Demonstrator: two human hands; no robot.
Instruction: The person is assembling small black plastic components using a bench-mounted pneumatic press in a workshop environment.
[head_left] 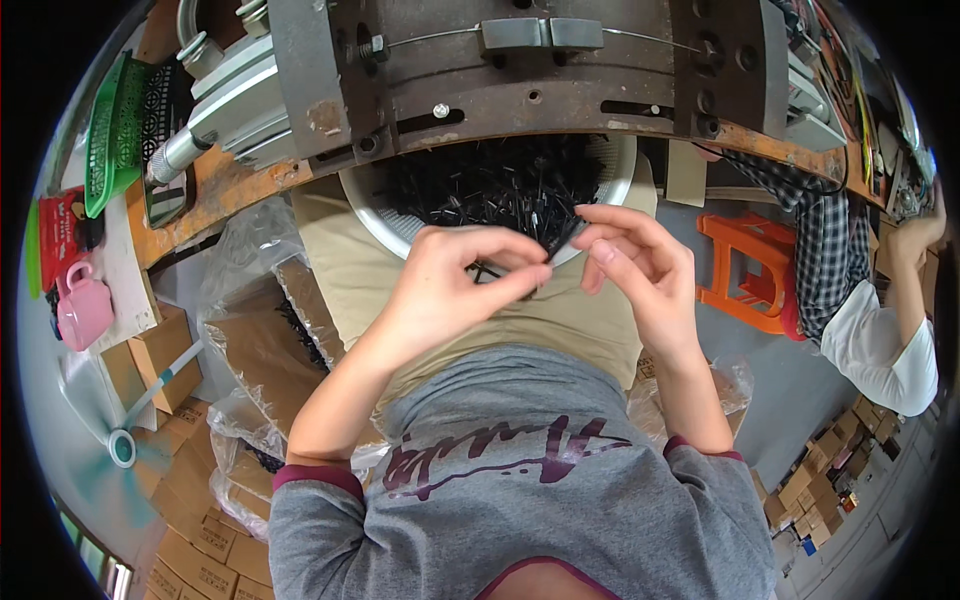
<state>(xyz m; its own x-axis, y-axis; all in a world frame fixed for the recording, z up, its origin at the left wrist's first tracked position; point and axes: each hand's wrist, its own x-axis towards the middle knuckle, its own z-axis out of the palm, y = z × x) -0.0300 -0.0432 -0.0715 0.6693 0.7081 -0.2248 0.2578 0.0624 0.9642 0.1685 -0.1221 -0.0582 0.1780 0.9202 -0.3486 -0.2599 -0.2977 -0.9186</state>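
The left hand (440,275) has its grip together on a thin black piece (562,238); the right hand (655,272), just beside, has fingers apart. The piece seems light, rather stiff: better pinched near one end.

Measured from between the left hand (450,272) and right hand (652,268), passage is open at six o'clock above the beige trousers (575,322), with the metal fixture (520,80) obstructing twelve, the orange stool (768,243) three, and the plastic-draped carton (255,365) between eight and nine.

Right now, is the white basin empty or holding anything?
Holding something: slim black pieces lie heaped inside the white basin, its bare rim showing beside them. How deep, I cannot tell.
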